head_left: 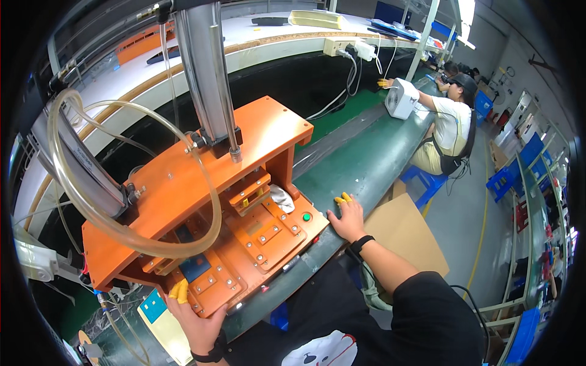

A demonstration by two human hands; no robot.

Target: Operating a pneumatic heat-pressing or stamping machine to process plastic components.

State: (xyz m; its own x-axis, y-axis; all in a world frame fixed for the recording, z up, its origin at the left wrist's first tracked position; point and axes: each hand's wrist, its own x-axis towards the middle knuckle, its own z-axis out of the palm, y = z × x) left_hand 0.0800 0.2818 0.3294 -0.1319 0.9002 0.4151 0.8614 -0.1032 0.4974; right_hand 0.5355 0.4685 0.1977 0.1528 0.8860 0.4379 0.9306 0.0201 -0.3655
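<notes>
An orange pneumatic press [262, 131] stands on the green bench [332, 177] in front of me. My left hand [198, 323] is at the press's near left corner, two fingers in yellow finger cots touching the edge of the base and the thumb apart from them. A dark blue flat piece [196, 267] lies in the left part of the fixture, just beyond those fingertips. My right hand [349, 219] rests on the bench beside the press's right end, fingers spread, also with yellow cots. Near it on the base is a green round button [307, 217]. Neither hand appears to hold anything.
A clear air hose [61, 177] loops over the press from its metal cylinders [204, 67]. A cream tray [168, 332] with a teal piece lies left of my left hand. Cardboard [406, 238] leans right of the bench. Farther along, a person [452, 122] sits by a white fan [401, 99].
</notes>
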